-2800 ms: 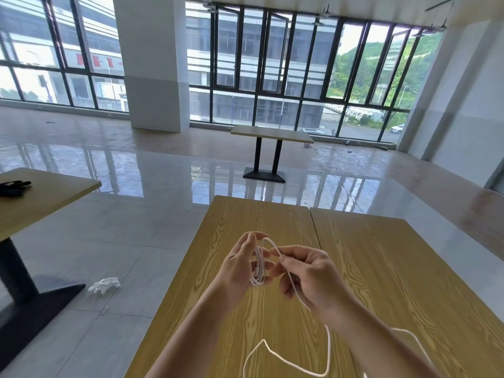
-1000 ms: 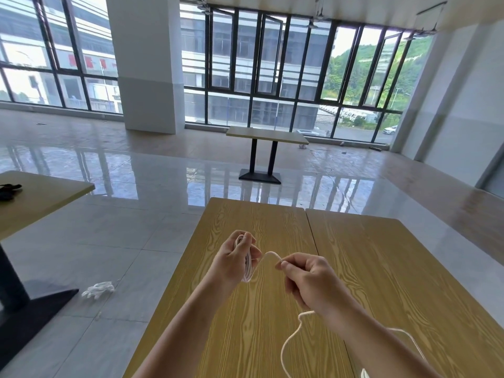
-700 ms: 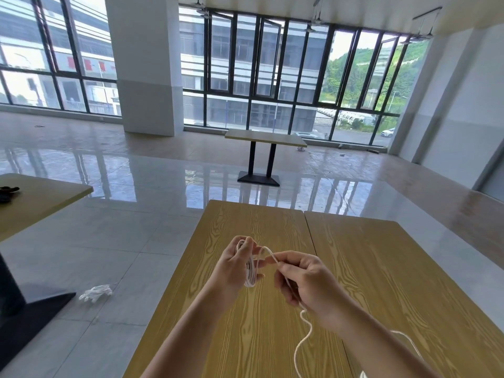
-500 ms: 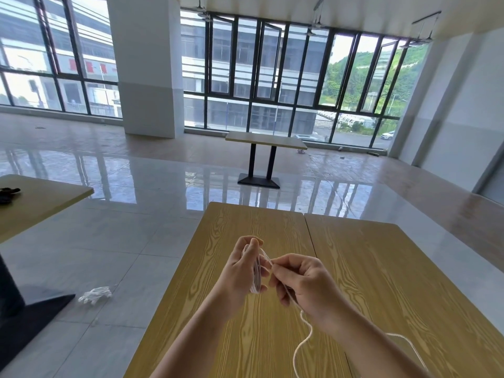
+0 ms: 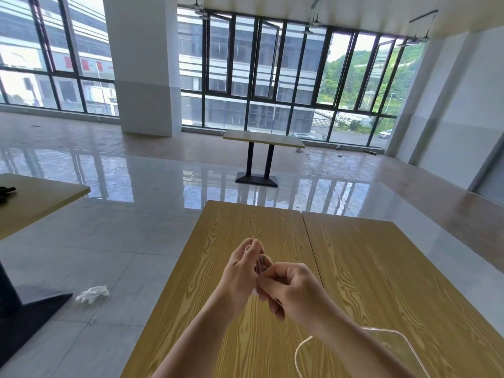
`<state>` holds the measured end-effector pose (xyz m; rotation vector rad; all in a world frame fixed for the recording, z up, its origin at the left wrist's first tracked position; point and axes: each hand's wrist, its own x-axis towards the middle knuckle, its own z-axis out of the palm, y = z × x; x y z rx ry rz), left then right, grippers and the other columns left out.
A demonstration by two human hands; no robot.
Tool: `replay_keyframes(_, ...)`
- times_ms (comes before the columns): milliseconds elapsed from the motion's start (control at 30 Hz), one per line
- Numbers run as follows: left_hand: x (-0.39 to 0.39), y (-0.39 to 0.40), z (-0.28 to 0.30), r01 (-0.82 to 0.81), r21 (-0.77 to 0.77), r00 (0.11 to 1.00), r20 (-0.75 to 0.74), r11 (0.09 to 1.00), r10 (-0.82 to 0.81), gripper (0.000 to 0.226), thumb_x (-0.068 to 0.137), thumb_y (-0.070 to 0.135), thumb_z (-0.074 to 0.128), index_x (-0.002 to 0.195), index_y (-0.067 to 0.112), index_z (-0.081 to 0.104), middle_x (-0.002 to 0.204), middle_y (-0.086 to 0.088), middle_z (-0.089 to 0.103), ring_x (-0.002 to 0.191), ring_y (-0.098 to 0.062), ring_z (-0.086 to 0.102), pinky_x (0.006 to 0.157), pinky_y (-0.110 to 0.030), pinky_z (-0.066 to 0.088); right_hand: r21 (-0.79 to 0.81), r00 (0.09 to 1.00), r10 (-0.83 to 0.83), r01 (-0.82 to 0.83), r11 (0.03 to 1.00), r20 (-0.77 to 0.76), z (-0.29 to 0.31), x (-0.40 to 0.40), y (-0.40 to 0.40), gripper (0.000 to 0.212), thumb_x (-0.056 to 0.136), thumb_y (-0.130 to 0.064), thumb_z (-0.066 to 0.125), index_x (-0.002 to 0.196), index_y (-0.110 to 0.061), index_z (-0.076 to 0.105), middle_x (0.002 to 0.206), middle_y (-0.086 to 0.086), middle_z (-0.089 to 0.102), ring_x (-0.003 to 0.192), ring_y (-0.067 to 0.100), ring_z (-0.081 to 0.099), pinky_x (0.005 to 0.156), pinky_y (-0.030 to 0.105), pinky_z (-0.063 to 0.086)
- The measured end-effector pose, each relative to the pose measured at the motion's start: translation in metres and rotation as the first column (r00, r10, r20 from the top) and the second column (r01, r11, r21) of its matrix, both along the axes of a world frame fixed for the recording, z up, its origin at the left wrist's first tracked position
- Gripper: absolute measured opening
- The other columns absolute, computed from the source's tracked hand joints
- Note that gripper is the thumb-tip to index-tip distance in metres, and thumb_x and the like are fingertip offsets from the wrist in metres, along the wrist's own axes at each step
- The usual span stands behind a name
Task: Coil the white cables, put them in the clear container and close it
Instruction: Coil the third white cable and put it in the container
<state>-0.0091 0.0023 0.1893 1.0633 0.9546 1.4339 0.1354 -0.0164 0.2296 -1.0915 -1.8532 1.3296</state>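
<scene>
Over the wooden table (image 5: 362,268) my left hand (image 5: 241,271) is raised with a small coil of white cable (image 5: 261,264) held in its fingers. My right hand (image 5: 293,291) is pressed close against it, fingers curled, pinching the cable beside the coil. Most of the coil is hidden between the two hands. The loose tail of the cable (image 5: 299,350) hangs below my right wrist and curves down out of view. A clear rounded rim (image 5: 401,336), apparently the clear container, shows at the bottom right behind my right forearm.
The table is two wooden tops joined along a seam (image 5: 311,255). Its left edge drops to a tiled floor where a crumpled white glove (image 5: 91,294) lies. Another table (image 5: 35,197) stands at the left and one (image 5: 263,139) far ahead.
My right hand has carried the cable in to the left hand and now lies against it. The coil has become more hidden, and the hanging tail has grown shorter.
</scene>
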Motion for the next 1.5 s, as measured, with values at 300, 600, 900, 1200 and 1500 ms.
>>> replay_keyframes(300,-0.051,0.018,0.021,-0.256,-0.149,0.927,0.242,0.955,0.286,0.043,0.103,0.041,0.044,0.07,0.026,0.066,0.069,-0.008,0.069,0.053,-0.018,0.062,0.046,-0.033,0.049,-0.238,0.825,0.277,-0.179,0.955,0.492,-0.01,0.031,0.003,0.019,0.093,-0.033,0.065,0.079,-0.028,0.076,0.071,-0.007,0.073,0.044,-0.001,0.05,0.043,0.014,0.041)
replay_keyframes(600,-0.039,0.012,0.025,-0.092,-0.012,0.992,0.082,0.996,0.093,0.023,0.1,0.032,0.052,0.09,0.018,0.066,0.074,-0.006,0.068,0.061,-0.018,0.063,0.052,-0.031,0.051,0.157,0.86,-0.277,0.231,0.96,0.427,-0.015,0.027,0.024,0.027,0.096,-0.023,0.059,0.072,-0.019,0.071,0.064,-0.005,0.069,0.037,-0.005,0.051,0.038,0.01,0.037)
replay_keyframes(900,-0.026,0.004,0.025,-0.031,-0.068,0.999,0.024,0.997,0.033,0.026,0.104,0.02,0.044,0.097,0.005,0.063,0.076,-0.011,0.068,0.071,-0.024,0.065,0.069,-0.036,0.053,0.091,0.941,-0.32,0.311,0.946,0.112,-0.004,0.02,0.025,0.027,0.097,-0.026,0.058,0.075,-0.023,0.073,0.055,-0.005,0.067,0.038,0.003,0.043,0.038,0.019,0.034)
replay_keyframes(1200,-0.014,0.003,0.023,0.124,-0.078,0.992,-0.009,0.989,-0.125,0.026,0.106,0.023,0.041,0.093,0.009,0.057,0.094,-0.01,0.074,0.087,-0.025,0.071,0.081,-0.045,0.054,-0.07,0.988,-0.122,0.115,0.991,-0.096,0.006,0.015,0.029,0.031,0.103,-0.016,0.051,0.086,-0.019,0.077,0.054,0.002,0.058,0.036,0.009,0.038,0.036,0.02,0.029)
replay_keyframes(1500,-0.005,0.006,0.015,0.073,-0.07,0.996,-0.041,0.995,-0.076,0.028,0.105,0.028,0.044,0.087,0.013,0.058,0.067,-0.007,0.057,0.056,-0.02,0.052,0.051,-0.031,0.043,-0.376,0.924,-0.131,-0.015,0.927,-0.359,0.015,0.015,0.031,0.028,0.101,-0.012,0.05,0.104,0.001,0.074,0.056,0.008,0.057,0.041,0.014,0.043,0.037,0.022,0.032)
